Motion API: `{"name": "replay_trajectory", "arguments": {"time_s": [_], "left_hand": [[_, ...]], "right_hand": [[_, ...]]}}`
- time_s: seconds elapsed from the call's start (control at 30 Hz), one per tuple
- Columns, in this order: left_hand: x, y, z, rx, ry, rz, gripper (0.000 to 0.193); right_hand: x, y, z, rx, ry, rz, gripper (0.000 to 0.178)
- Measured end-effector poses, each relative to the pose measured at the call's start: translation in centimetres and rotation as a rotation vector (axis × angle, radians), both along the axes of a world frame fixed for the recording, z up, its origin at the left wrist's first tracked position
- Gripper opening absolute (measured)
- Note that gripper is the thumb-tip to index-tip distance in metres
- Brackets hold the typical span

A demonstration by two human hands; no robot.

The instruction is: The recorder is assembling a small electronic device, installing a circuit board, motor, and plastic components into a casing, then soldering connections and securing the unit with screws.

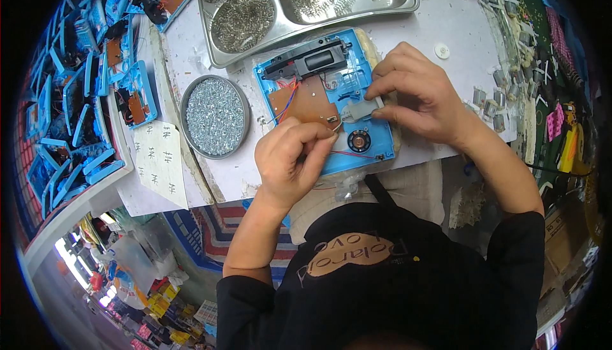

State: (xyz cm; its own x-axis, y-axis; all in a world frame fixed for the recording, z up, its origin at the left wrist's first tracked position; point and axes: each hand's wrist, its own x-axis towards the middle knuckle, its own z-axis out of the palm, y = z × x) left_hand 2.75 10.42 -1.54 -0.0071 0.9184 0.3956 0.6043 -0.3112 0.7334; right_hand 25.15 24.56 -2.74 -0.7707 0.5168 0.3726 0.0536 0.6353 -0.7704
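An open blue plastic casing (pixel 385 138) lies in front of me. It holds a brown circuit board (pixel 306 100), a black battery-box-like part (pixel 312 60) and a small round speaker (pixel 359 140). My right hand (pixel 417 95) reaches in from the right, with thumb and fingers closed about the end of a pale grey plastic part (pixel 361 109), perhaps a small gearbox. My left hand (pixel 293 156) is pinched at the lower edge of the board, beside that part. Something thin shows at its fingertips, too small to name. Red and blue wires (pixel 291 97) cross the board's left side.
A round dish of small screws (pixel 215 117) stands left of the casing. Behind is a metal tray (pixel 280 26) with springs in its compartments. Several blue casings (pixel 83 108) are piled at far left. Small motors (pixel 491 106) lie along the right, near a white disc (pixel 442 51).
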Motion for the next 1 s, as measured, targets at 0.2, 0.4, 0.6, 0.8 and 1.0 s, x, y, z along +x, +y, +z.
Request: {"name": "replay_trajectory", "arguments": {"time_s": [0.2,0.4,0.6,0.8,1.0], "left_hand": [[-0.1,-0.3,0.0,-0.049,-0.008,-0.034,0.017],[-0.1,0.1,0.6,-0.016,0.024,-0.081,0.022],[0.0,1.4,1.3,-0.046,0.233,-0.163,0.021],[0.1,2.3,2.8,-0.103,0.449,-0.234,0.026],[1.3,2.7,3.6,-0.137,0.583,-0.133,0.017]], "right_hand": [[-1.7,0.5,1.9,0.249,-0.142,0.056,0.023],[-1.5,1.6,3.1,0.199,-0.272,0.111,0.029],[-1.0,0.9,3.8,0.217,-0.244,0.039,0.023],[-1.6,1.6,4.5,0.253,-0.287,0.070,0.020],[-2.3,2.1,4.7,0.259,-0.302,0.089,0.018]]}}
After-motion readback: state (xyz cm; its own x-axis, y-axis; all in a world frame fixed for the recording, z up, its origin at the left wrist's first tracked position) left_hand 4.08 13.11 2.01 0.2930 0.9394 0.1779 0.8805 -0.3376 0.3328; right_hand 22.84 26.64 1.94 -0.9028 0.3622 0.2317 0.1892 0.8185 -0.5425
